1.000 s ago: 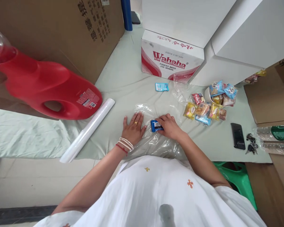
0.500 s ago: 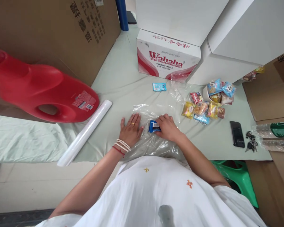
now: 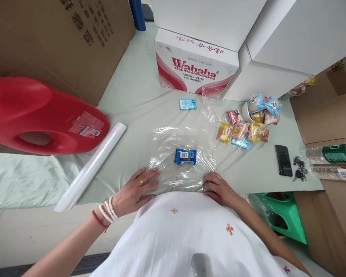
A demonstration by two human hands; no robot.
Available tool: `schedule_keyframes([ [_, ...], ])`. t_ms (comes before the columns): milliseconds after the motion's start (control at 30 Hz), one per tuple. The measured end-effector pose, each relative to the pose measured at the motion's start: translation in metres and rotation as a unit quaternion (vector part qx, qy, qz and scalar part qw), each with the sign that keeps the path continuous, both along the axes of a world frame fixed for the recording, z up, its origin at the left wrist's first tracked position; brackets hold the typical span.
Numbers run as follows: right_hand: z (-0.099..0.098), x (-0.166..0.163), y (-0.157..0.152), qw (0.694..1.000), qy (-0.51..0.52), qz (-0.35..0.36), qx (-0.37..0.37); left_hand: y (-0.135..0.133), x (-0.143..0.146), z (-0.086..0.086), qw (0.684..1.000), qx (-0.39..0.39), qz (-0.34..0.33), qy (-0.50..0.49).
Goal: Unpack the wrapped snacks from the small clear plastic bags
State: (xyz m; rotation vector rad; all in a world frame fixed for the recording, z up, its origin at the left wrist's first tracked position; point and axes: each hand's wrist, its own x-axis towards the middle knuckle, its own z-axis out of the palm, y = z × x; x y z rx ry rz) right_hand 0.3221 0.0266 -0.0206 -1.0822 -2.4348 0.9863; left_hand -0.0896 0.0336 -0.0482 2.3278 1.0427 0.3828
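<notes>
A sheet of clear plastic film (image 3: pixel 164 140) lies spread on the cloth in front of me, wrinkled. Near its middle sits a small blue wrapped packet (image 3: pixel 186 156) with a barcode label facing up; neither hand touches it. My left hand (image 3: pixel 138 188) rests at the near left edge of the film, fingers apart and stretched out. At the near right edge, my right hand (image 3: pixel 221 188) touches the film with its fingers slightly bent and apart. The film's nearest edge runs up to my white shirt and is partly hidden.
A white roll (image 3: pixel 90 167) and a red jug (image 3: pixel 46 115) lie to the left. Behind are a light-blue sachet (image 3: pixel 187 104) and a Wahaba water carton (image 3: pixel 194 63). Several snack packets (image 3: pixel 240 130), a phone (image 3: pixel 283 159), keys (image 3: pixel 300 169) and bottles (image 3: pixel 331 154) are at right.
My right hand has let go of the blue packet and moved down and right to the film's edge. My left hand has slid down and left. The packet stays on the film.
</notes>
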Motion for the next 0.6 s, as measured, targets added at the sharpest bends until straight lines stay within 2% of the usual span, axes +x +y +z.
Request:
schedule_keyframes([
  [67, -0.008, -0.002, 0.0, 1.0, 0.016, -0.022, 0.012, 0.004, -0.003, -0.004, 1.0, -0.019, 0.014, -0.003],
  [133, -0.007, -0.003, 0.008, 0.999, 0.033, -0.026, -0.001, 0.015, -0.002, 0.0, 0.998, -0.047, 0.037, -0.023],
  [267, 0.016, 0.003, 0.036, 0.995, 0.069, -0.047, -0.053, 0.049, 0.003, 0.025, 0.984, -0.137, 0.097, -0.052],
  [400, 0.029, 0.009, 0.071, 0.985, 0.074, -0.125, -0.096, 0.088, 0.013, 0.044, 0.964, -0.193, 0.15, -0.105],
  [500, 0.021, 0.008, 0.095, 0.972, 0.07, -0.191, -0.12, 0.114, 0.023, 0.041, 0.945, -0.227, 0.197, -0.128],
  [600, 0.007, 0.003, 0.11, 0.964, 0.043, -0.234, -0.121, 0.132, 0.031, 0.029, 0.945, -0.209, 0.235, -0.094],
])
